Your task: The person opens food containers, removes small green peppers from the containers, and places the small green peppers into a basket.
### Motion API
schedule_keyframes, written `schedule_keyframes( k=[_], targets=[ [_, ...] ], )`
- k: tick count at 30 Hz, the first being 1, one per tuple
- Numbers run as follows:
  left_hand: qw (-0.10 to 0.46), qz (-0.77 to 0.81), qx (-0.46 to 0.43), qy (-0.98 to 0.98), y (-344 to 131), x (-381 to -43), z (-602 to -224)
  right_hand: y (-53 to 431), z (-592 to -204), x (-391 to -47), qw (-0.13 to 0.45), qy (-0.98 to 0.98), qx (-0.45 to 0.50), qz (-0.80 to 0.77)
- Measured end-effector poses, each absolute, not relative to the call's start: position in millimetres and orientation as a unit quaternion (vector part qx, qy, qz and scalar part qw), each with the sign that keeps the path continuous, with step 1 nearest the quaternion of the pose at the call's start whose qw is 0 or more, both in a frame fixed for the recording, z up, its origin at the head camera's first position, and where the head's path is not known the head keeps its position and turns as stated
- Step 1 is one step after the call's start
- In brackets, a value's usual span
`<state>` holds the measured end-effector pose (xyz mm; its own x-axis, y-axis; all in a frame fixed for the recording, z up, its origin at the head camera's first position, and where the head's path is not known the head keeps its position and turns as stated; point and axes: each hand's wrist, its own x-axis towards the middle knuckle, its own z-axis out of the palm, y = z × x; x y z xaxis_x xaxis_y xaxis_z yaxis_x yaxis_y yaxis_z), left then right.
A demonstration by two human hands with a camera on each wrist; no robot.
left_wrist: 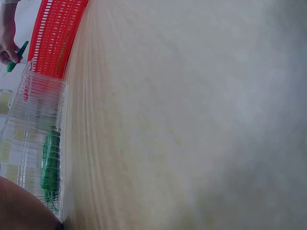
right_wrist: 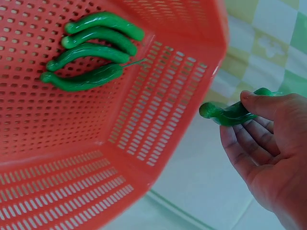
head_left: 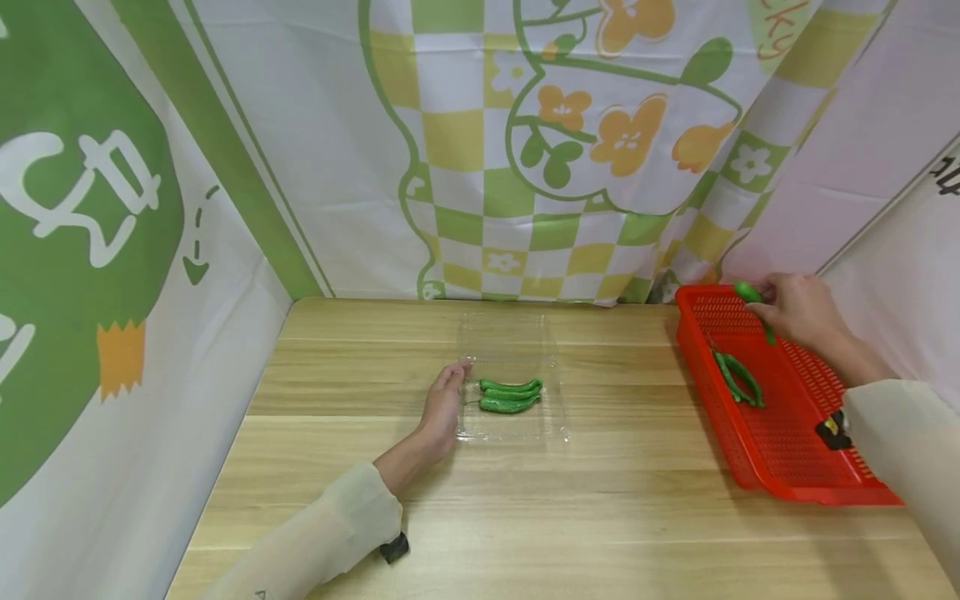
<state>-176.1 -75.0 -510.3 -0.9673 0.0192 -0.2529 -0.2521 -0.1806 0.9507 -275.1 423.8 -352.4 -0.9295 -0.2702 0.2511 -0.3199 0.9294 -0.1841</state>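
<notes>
My right hand (head_left: 806, 308) pinches a green chili pepper (right_wrist: 232, 114) between thumb and fingers, above the far end of the red basket (head_left: 776, 492). In the right wrist view the pepper is just outside the basket's rim. Several more green peppers (right_wrist: 93, 52) lie side by side on the basket floor. At the middle of the table stands a clear plastic box (head_left: 555, 421) with its lid folded back. A few green peppers (head_left: 510, 396) lie in it in a row. My left hand (head_left: 442, 408) holds the box by its left edge, near the hinge.
The wooden table (head_left: 615, 533) reaches back to a patterned curtain (head_left: 517, 200). A white and green wall cloth (head_left: 217, 333) hangs along the left. The basket's raised walls stand at the table's right side.
</notes>
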Motion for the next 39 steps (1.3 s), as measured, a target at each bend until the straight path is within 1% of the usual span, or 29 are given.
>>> schedule_keyframes(
  k=[16, 24, 32, 39],
  targets=[
    [0.093, 0.765, -0.088, 0.631, -76, -176, -511, 454, -379, -286, 0.039, -0.987, 0.109, 0.108],
    [0.090, 0.767, -0.091, 0.629, -75, -176, -509, 460, -391, -286, -0.039, -0.989, 0.073, 0.122],
    [0.089, 0.766, -0.088, 0.631, -75, -177, -511, 468, -407, -287, -0.064, -0.987, 0.085, 0.117],
    [0.091, 0.763, -0.090, 0.633, -76, -177, -511, 472, -417, -286, -0.105, -0.984, 0.086, 0.118]
  ],
)
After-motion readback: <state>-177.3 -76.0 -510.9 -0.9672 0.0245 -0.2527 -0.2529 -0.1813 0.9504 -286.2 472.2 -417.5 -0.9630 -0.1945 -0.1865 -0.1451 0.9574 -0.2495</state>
